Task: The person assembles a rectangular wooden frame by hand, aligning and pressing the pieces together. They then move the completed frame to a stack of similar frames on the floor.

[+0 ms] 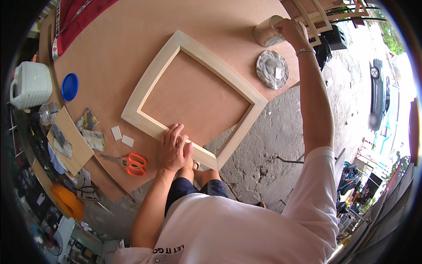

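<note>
A pale wooden frame (220,70) lies on the brown tabletop, its near corner reaching past the table edge. My left hand (176,152) lies across its near-left rail, fingers bent over the wood. At the far right, my right hand (293,33) is at the mouth of a tilted tin can (265,34). Its fingers are closed at the rim, and what they may hold is hidden. Nearer than the can sits a round grey, wrinkled pad or dish (267,65), with a small white card (278,73) on it.
Orange-handled scissors (134,165), small white cards (127,141) and stained abrasive-looking pieces (93,139) lie left of the frame. A blue lid (70,87) and white jug (33,84) are farther left. Red cloth (79,22) covers the far-left corner. More wooden frames (314,17) stand beyond the can.
</note>
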`<state>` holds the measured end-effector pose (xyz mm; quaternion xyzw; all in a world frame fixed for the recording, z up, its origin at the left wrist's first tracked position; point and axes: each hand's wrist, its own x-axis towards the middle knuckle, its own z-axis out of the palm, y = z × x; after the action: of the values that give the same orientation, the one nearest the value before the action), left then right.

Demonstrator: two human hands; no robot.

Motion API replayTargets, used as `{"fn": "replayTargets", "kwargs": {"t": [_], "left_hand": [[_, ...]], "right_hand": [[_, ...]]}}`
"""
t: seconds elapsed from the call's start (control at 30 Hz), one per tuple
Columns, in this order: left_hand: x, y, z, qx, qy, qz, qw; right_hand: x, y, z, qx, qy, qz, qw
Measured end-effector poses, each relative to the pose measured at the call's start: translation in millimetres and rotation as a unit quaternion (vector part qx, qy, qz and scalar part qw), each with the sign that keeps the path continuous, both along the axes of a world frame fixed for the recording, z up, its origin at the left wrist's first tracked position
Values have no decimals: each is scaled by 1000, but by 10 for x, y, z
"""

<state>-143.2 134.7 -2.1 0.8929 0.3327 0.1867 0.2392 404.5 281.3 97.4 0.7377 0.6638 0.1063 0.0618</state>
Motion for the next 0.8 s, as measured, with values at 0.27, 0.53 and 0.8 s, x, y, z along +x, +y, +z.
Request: {"fn": "replayTargets", "kwargs": {"t": [0.27, 0.53, 0.8], "left_hand": [[-27, 0, -25, -23, 23, 9, 999], [-15, -6, -18, -21, 24, 10, 999], [0, -14, 18, -19, 10, 10, 1000]], "right_hand": [[-34, 230, -104, -112, -34, -1, 993], [230, -18, 219, 72, 208, -60, 974], [-17, -269, -88, 144, 99, -152, 973]]}}
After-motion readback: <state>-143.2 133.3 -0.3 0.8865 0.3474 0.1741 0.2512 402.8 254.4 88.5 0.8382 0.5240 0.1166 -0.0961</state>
